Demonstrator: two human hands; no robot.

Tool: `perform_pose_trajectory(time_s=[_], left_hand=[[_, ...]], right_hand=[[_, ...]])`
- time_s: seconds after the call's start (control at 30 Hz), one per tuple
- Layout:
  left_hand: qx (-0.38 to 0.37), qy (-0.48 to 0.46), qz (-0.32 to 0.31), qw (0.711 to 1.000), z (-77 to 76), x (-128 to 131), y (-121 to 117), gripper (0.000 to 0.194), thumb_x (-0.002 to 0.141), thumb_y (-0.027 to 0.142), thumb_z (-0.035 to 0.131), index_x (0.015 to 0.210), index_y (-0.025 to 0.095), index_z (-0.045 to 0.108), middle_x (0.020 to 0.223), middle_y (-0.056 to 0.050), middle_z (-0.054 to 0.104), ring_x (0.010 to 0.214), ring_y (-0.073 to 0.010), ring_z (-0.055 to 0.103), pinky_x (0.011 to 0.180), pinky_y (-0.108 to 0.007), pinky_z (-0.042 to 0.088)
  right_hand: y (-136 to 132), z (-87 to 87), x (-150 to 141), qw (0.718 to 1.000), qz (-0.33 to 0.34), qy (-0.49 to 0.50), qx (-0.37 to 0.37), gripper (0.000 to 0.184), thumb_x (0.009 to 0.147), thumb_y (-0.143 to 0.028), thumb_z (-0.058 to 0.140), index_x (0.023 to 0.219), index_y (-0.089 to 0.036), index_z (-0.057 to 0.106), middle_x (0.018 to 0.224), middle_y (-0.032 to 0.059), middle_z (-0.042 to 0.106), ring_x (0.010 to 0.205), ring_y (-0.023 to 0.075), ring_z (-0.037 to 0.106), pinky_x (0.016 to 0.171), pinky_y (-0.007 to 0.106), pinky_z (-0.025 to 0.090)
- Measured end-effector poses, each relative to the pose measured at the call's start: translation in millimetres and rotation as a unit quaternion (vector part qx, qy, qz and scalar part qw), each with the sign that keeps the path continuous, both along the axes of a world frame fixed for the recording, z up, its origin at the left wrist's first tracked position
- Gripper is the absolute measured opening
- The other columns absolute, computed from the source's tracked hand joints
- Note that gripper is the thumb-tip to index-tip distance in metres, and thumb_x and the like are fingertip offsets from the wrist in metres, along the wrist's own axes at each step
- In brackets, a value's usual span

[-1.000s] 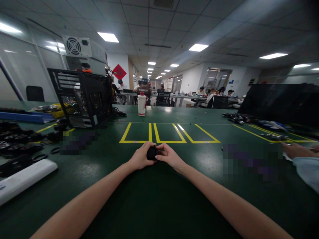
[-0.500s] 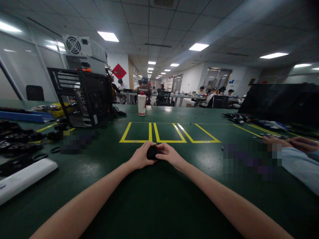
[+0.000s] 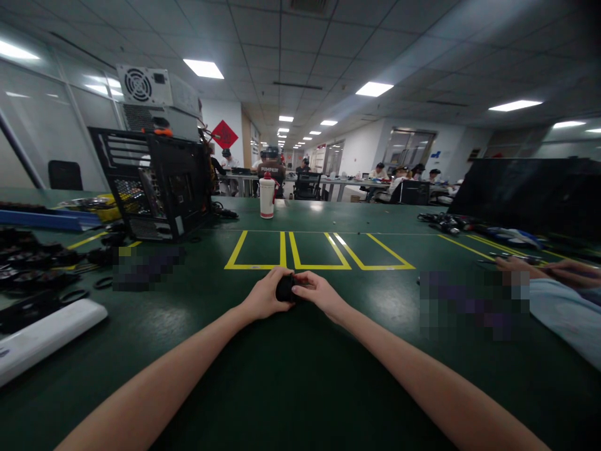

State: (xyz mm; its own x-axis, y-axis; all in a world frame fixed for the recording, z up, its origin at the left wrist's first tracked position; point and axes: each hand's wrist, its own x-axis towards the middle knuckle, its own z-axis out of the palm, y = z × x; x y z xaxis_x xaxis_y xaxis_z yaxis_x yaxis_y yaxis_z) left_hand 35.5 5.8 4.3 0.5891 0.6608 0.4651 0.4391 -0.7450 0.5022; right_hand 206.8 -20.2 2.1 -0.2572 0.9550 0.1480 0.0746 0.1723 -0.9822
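Note:
A small black rounded object (image 3: 284, 289) is between my two hands, low over the green table (image 3: 291, 376); its exact kind cannot be made out. My left hand (image 3: 267, 293) is wrapped round its left side, thumb at the near edge and fingers over the far side. From the right, my right hand (image 3: 318, 290) pinches the same object with thumb and fingertips. Part of the object is hidden behind the fingers. Just beyond my hands, yellow tape outlines (image 3: 287, 268) mark the tabletop.
An open black computer case (image 3: 154, 188) with a power supply (image 3: 148, 86) above stands back left. A white bottle (image 3: 267, 199) stands ahead. Black parts (image 3: 28, 257) and a white bar-shaped object (image 3: 51, 338) lie left. At right, another person's hand (image 3: 516, 268) is by some tools.
Both hands keep their hold on the black object. My right thumb and fingers have shifted very slightly against it; otherwise the scene stays the same.

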Motion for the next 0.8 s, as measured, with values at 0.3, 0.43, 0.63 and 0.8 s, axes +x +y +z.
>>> perform_pose_trajectory(time_s=[0.3, 0.43, 0.63, 0.8], left_hand=[[0.005, 0.0, -0.003, 1.0, -0.9, 0.0, 1.1, 0.058, 0.059, 0.025, 0.065, 0.11, 0.025, 0.037, 0.106, -0.002, 0.046, 0.097, -0.0205, 0.048, 0.082, -0.033, 0.04], [0.005, -0.001, 0.003, 1.0, -3.1, 0.9, 2.6, 0.059, 0.058, 0.024, 0.065, 0.109, 0.025, 0.037, 0.106, -0.002, 0.046, 0.097, -0.0207, 0.048, 0.082, -0.033, 0.04], [0.002, 0.006, 0.005, 1.0, -2.3, 0.9, 2.7, 0.058, 0.058, 0.024, 0.065, 0.109, 0.024, 0.037, 0.106, -0.003, 0.046, 0.096, -0.0208, 0.048, 0.081, -0.034, 0.04], [-0.012, 0.007, 0.014, 1.0, 0.2, 0.6, 0.1, 0.059, 0.057, 0.023, 0.065, 0.109, 0.025, 0.037, 0.107, -0.003, 0.045, 0.098, -0.0222, 0.048, 0.082, -0.035, 0.04]], right_hand=[[0.4, -3.6, -0.5, 1.0, -0.005, 0.016, 0.02, 0.029, 0.064, -0.032, 0.062, 0.086, -0.02, 0.049, 0.092, 0.0014, 0.053, 0.085, 0.016, 0.054, 0.078, 0.035, 0.043], [2.2, -3.3, -1.3, 1.0, -0.019, 0.011, 0.001, 0.032, 0.064, -0.033, 0.062, 0.09, -0.02, 0.049, 0.095, 0.0026, 0.053, 0.087, 0.0164, 0.053, 0.079, 0.035, 0.043], [-0.6, 0.5, 3.2, 1.0, 0.02, 0.003, 0.005, 0.039, 0.058, -0.024, 0.067, 0.092, -0.02, 0.048, 0.097, 0.0023, 0.051, 0.092, 0.0172, 0.052, 0.083, 0.036, 0.041], [-1.1, -1.7, 2.7, 1.0, 0.003, 0.001, 0.008, 0.034, 0.063, -0.031, 0.063, 0.091, -0.021, 0.048, 0.094, 0.002, 0.051, 0.089, 0.0163, 0.052, 0.08, 0.035, 0.043]])
